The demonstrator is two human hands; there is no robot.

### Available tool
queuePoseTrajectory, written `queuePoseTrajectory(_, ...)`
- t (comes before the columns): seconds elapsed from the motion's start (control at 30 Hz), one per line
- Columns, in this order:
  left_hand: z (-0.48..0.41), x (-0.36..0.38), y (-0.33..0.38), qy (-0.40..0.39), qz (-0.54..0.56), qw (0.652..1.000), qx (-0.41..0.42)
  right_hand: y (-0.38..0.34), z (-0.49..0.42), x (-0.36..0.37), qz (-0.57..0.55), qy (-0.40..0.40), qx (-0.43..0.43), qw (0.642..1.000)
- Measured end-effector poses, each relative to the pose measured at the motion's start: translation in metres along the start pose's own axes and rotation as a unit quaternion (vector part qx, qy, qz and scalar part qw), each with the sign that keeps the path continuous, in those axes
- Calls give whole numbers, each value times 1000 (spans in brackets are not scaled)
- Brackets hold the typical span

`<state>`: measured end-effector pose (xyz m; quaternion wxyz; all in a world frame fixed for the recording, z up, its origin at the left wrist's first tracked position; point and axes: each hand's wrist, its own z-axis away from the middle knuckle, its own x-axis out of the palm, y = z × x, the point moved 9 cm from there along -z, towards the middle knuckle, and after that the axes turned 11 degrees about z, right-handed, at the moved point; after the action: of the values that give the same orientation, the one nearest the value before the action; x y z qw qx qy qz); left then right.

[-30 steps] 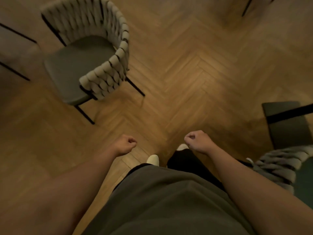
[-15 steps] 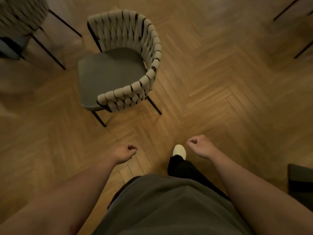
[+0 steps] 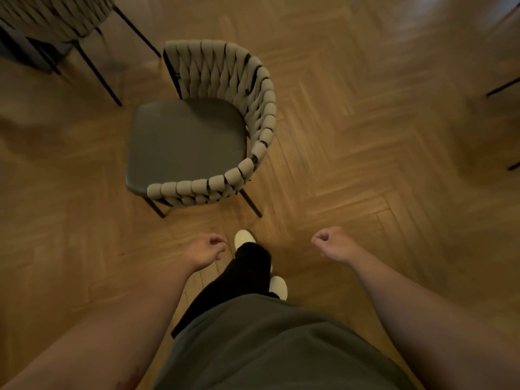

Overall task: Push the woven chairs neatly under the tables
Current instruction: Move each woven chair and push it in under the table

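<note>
Facing the woven chair (image 3: 197, 142), I find it on the floor (image 3: 365, 136) just beyond my front shoe (image 3: 243, 238), curved back nearest me. My left hand (image 3: 206, 250) and right hand (image 3: 330, 243) hover short of it, fingers curled together, holding nothing, poised, I judge, to take the back. A second chair (image 3: 56, 18) stands near at upper left; no table top shows, so the push direction is unclear

**Legible markings: none found**

Head view checked. No text, label, brand, number or sign can be read on the woven chair (image 3: 185, 142), the second chair (image 3: 56, 15) at the frame's top left corner, the parquet floor (image 3: 365, 164) or the grey shirt (image 3: 267, 347). Light dim, edges blurred.
</note>
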<state>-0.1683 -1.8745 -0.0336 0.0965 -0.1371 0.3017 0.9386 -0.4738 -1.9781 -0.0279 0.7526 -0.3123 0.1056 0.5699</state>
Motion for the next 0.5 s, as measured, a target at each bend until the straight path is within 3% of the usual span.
queuePoseTrajectory(0.3,-64,-60,12,63,136,985,-88,-93,-92,-91,89,0,-43,995)
queuePoseTrajectory(0.5,-91,-91,26,72,144,980,-113,-148,-142,-140,123,-4,-65,990)
